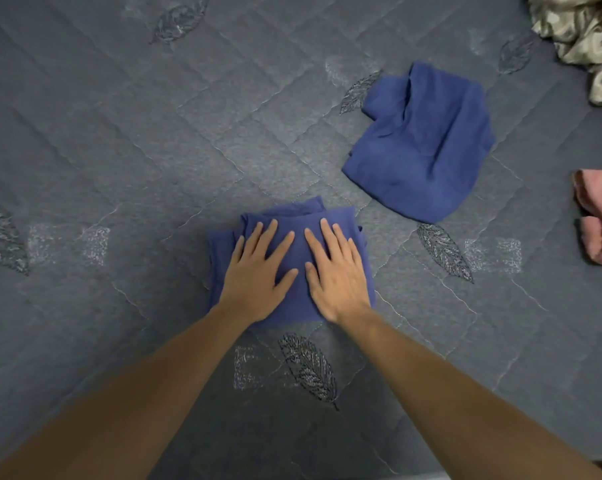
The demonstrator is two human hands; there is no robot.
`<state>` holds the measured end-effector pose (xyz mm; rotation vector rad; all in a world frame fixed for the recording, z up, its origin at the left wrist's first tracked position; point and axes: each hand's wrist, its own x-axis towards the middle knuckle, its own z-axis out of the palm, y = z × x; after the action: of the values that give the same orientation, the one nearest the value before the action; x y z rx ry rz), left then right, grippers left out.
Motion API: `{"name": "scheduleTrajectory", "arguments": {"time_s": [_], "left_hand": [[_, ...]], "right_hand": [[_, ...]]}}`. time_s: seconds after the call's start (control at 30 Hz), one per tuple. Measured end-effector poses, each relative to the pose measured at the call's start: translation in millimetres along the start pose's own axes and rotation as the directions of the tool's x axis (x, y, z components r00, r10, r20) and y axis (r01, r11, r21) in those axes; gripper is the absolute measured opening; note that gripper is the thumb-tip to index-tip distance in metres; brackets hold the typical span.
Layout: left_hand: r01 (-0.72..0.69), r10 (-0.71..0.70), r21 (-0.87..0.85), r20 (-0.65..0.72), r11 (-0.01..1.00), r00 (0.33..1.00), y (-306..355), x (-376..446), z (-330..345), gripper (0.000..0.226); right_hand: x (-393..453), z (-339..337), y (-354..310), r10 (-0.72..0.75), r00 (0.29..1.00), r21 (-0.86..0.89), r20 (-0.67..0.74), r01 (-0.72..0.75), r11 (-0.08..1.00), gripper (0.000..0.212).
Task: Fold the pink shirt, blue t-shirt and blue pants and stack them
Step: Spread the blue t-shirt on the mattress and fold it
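Observation:
A blue garment (pixel 223 251), folded into a small square, lies on the grey quilted bed cover in front of me. My left hand (pixel 259 271) and my right hand (pixel 334 271) rest flat on top of it side by side, fingers spread, gripping nothing. I cannot tell whether it is the t-shirt or the pants. A second blue garment (pixel 421 147), folded more loosely, lies farther back to the right, apart from my hands. A folded pink shirt (pixel 599 220) sits at the right edge, partly cut off by the frame.
The grey quilted bed cover (pixel 119 150) with a leaf pattern fills the view. A crumpled beige patterned cloth (pixel 583 32) lies in the far right corner.

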<state>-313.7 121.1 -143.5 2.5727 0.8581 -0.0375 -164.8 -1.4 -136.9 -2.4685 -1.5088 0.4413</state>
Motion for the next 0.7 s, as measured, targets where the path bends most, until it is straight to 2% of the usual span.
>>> {"name": "scheduleTrajectory", "arguments": {"time_s": [0.1, 0.2, 0.27, 0.3, 0.33, 0.4, 0.47, 0.53, 0.6, 0.7], "left_hand": [[-0.018, 0.017, 0.131, 0.008, 0.991, 1.0, -19.9, 0.5, 18.1, 0.069], [0.011, -0.01, 0.171, -0.009, 0.985, 1.0, -21.7, 3.0, 20.9, 0.076], [0.121, -0.113, 0.166, -0.056, 0.979, 0.992, -17.7, -1.2, 17.8, 0.087], [0.22, -0.21, 0.133, -0.08, 0.967, 0.974, -15.6, -6.4, 13.4, 0.096], [0.335, -0.327, 0.074, -0.103, 0.939, 0.94, -14.1, -11.9, 7.6, 0.107], [0.551, -0.557, -0.083, -0.095, 0.83, 0.825, -8.9, -18.1, -6.9, 0.128], [0.669, -0.689, -0.197, -0.048, 0.716, 0.723, 0.0, -17.3, -21.7, 0.133], [0.698, -0.736, -0.313, -0.007, 0.645, 0.677, 7.0, -13.2, -29.6, 0.119], [0.689, -0.749, -0.436, 0.051, 0.579, 0.661, 6.4, -7.8, -32.6, 0.097], [0.656, -0.692, -0.514, 0.154, 0.553, 0.705, 2.2, -2.0, -33.4, 0.061]], "right_hand": [[0.6, 17.2, 12.5, -0.01, 1.0, -0.118, 0.017, 0.012, 0.993, 0.06], [3.5, 22.1, 15.1, -0.02, 1.0, -0.148, 0.013, 0.021, 0.989, 0.064], [2.4, 17.8, 13.2, 0.065, 0.998, -0.103, -0.017, -0.066, 0.992, 0.07], [-0.1, 12.0, 11.6, 0.164, 0.986, -0.061, -0.044, -0.166, 0.984, 0.076], [-2.4, 6.4, 10.9, 0.289, 0.955, -0.004, -0.072, -0.29, 0.957, 0.081], [-2.5, -6.6, 9.9, 0.538, 0.836, 0.15, -0.11, -0.521, 0.84, 0.088], [0.9, -18.1, 9.6, 0.692, 0.719, 0.318, -0.063, -0.643, 0.697, 0.084], [6.7, -29.1, 10.2, 0.754, 0.654, 0.414, 0.065, -0.705, 0.576, 0.074], [13.6, -39.5, 11.9, 0.766, 0.615, 0.433, 0.188, -0.752, 0.497, 0.068], [20.2, -45.5, 16.4, 0.7, 0.653, 0.509, 0.29, -0.724, 0.465, 0.06]]}}
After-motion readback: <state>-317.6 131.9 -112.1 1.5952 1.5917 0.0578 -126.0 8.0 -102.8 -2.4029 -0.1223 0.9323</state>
